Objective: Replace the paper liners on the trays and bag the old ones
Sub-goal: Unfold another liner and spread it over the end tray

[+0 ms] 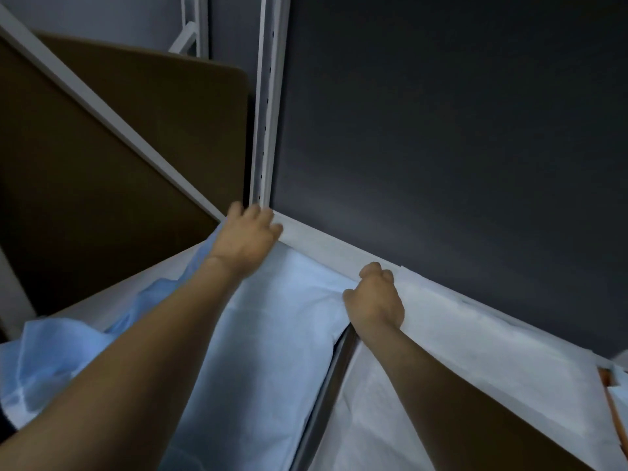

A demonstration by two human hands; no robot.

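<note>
Item: pale blue crinkled paper liner [272, 317], spread left of the flat white paper liner [458, 334], far edge against the white metal back rail [323, 244]. Your left hand [248, 236] clutches its far corner and your right hand [373, 297] pinches its far edge. Draw both evenly and low, or the sheet will probably tear.

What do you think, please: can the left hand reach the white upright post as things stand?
Probably yes: the left hand holds the blue liner right at the foot of the upright post, nothing between them.
</note>
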